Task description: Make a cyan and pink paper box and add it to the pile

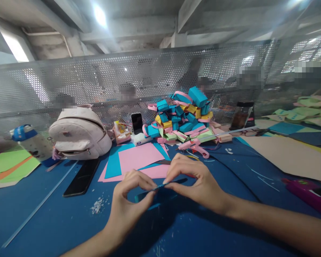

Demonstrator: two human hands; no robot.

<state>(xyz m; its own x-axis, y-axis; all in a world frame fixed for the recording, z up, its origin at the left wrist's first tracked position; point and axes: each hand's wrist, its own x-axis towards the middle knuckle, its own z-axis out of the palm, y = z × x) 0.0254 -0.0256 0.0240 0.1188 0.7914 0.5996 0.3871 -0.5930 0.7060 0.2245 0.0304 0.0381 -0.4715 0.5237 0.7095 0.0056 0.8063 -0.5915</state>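
Blue paper in the head view, pinched at its upper edge by the fingertips of left hand and right hand, both clamped on it and almost meeting. Runs lengthwise between the two, long axis pointing from between eight and nine o'clock to between two and three. Lies at about three o'clock from the left hand, past eight from the right, neither clearly nearer. Cannot tell whether touching the table; has a pink sheet towards eleven o'clock, a glue gun at one.
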